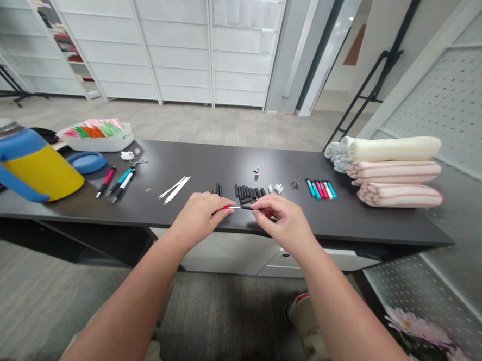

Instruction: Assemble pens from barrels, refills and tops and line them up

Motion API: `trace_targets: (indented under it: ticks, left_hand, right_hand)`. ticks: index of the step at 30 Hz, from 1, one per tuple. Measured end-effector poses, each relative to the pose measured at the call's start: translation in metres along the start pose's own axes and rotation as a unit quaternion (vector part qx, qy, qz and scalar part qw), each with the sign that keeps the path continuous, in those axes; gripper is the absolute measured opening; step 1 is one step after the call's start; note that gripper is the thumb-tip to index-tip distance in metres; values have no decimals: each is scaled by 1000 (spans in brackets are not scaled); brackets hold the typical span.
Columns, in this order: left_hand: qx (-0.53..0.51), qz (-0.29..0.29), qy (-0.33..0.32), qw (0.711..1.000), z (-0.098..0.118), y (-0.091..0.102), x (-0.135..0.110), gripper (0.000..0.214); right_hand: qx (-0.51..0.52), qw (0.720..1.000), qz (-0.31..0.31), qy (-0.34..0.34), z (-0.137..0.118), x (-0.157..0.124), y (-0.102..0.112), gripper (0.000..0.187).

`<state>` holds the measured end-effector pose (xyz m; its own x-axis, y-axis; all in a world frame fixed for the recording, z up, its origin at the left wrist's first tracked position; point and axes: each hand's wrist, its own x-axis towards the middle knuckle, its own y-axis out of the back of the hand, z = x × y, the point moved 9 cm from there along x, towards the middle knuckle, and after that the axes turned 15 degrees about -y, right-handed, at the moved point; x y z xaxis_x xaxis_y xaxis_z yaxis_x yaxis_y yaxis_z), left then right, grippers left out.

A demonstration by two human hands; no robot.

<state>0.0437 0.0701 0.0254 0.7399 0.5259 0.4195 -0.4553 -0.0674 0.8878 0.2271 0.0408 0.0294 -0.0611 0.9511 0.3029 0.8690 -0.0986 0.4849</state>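
My left hand [201, 212] pinches the red end of a thin pen refill [232, 206] above the near edge of the dark table [209, 159]. My right hand [282, 215] grips a black pen part [246, 207] at the refill's other end. Both hands meet in the middle, fingers closed. Just behind them lie several black pen barrels [249, 192], small white tips [278, 189] and white refills [175, 189].
Assembled pens [321, 189] lie at the right, other pens [118, 183] at the left. A yellow and blue jug [29, 165], a blue lid [86, 162] and a white tray [99, 135] stand left. Rolled striped towels [392, 170] are stacked at the right.
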Motion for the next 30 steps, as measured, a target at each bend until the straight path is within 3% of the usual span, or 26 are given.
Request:
trace_targets:
  ticks: [5, 14, 30]
  left_hand:
    - [48, -40, -30, 998, 7, -8, 1, 31]
    - [25, -27, -47, 998, 8, -10, -2, 30]
    - [1, -38, -36, 999, 12, -9, -1, 28]
  right_hand:
    - [-38, 999, -19, 20, -11, -4, -12, 11]
    - [-45, 997, -14, -66, 1, -1, -16, 14]
    - [-129, 991, -25, 14, -7, -2, -25, 9]
